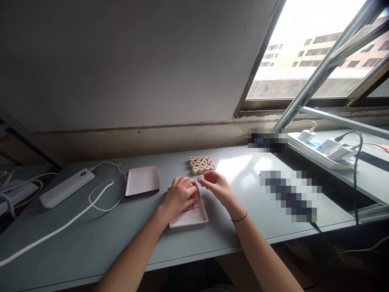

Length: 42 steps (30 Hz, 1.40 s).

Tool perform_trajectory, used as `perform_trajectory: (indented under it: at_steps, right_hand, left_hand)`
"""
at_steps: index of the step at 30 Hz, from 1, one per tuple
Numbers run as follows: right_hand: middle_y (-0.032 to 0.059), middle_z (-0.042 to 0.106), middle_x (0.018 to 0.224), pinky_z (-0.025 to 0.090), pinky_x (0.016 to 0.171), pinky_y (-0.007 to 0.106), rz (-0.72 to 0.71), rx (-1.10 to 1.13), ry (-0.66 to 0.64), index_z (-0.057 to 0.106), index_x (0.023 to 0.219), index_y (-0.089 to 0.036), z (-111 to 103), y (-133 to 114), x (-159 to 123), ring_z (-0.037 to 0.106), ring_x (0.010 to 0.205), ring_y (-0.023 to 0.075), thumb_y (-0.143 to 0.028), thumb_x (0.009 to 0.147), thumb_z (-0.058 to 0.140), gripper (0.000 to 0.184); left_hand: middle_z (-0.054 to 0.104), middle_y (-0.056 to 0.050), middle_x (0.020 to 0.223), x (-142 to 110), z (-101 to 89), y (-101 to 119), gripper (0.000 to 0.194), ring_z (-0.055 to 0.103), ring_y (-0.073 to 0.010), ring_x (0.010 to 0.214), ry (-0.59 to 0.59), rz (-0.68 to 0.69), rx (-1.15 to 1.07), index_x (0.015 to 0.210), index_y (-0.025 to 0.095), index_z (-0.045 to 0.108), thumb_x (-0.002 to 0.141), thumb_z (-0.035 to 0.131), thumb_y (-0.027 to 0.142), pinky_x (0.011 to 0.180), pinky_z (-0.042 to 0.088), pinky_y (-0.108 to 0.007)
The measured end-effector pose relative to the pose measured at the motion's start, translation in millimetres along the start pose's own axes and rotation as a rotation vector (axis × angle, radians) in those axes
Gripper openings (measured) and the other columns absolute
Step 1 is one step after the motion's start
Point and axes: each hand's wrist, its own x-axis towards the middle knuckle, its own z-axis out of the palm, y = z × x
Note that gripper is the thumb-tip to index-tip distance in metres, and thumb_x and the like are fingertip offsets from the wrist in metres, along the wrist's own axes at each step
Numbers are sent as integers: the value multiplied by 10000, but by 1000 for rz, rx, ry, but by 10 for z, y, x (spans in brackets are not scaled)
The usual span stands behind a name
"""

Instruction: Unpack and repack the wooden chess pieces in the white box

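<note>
Left hand [181, 197] covers white cardboard box [191, 217] beside xiangqi pieces [201, 164].

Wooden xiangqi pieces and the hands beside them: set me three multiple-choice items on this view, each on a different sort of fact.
1. What is the left hand over?
A) a power bank
B) a white box tray
C) a power strip

2. What colour is the cord on the right wrist?
A) red
B) blue
C) white

3. What is the right hand doing?
A) lying flat on the desk
B) gripping a cable
C) pinching a round wooden piece

1: B, the hand is directly above the tray.
2: A, a thin red band circles the wrist.
3: C, the piece is held between the fingertips.
</note>
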Motion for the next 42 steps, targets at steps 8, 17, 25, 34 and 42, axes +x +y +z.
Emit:
perform_trajectory:
  at_steps: [8, 17, 25, 34, 42]
  right_hand:
    - [51, 613, 946, 508, 662, 301, -404, -685, -149, 648, 952, -237, 110, 37, -331, 585, 744, 161, -168, 837, 574, 153]
    - [42, 582, 896, 427, 615, 251, -467, -939, -124, 568, 842, -195, 204, 108, -165, 528, 713, 142, -64, 808, 513, 146]
    - [36, 592, 897, 411, 586, 240, -465, -892, -99, 577, 832, -199, 183, 93, -151, 540, 665, 127, -225, 850, 579, 32]
    - [78, 642, 1021, 413, 632, 258, -308, -1045, 148, 611, 971, -192, 243, -153, 538, 611, 738, 168, -289, 908, 461, 190]
    - [131, 664, 985, 432, 637, 274, 27, -1448, -110, 635, 1029, -170, 457, -280, 1210, 655, 874, 252, -203, 819, 547, 230]
  left_hand:
    - [613, -45, 1167, -235, -330, -255, 402, 536, -268, 1083, -93, -229, -48, 1108, 260, 615, 749, 726, 401, 922, 431, -406]
    - [600, -64, 1162, -286, -419, -269, 406, 567, -252, 1065, -267, -390, -163, 1184, 227, 605, 782, 633, 275, 924, 456, -351]
    - [625, -79, 1068, -259, -397, -211, 325, 610, -225, 971, -248, -394, -134, 1123, 202, 633, 842, 478, 146, 857, 472, -319]
    - [616, -87, 1027, -234, -292, -153, 282, 619, -224, 952, -200, -420, -89, 1081, 168, 654, 848, 501, 131, 862, 476, -317]
    - [625, -84, 1096, -210, -206, -193, 322, 610, -222, 998, -151, -394, -121, 1142, 182, 638, 844, 525, 134, 903, 479, -324]
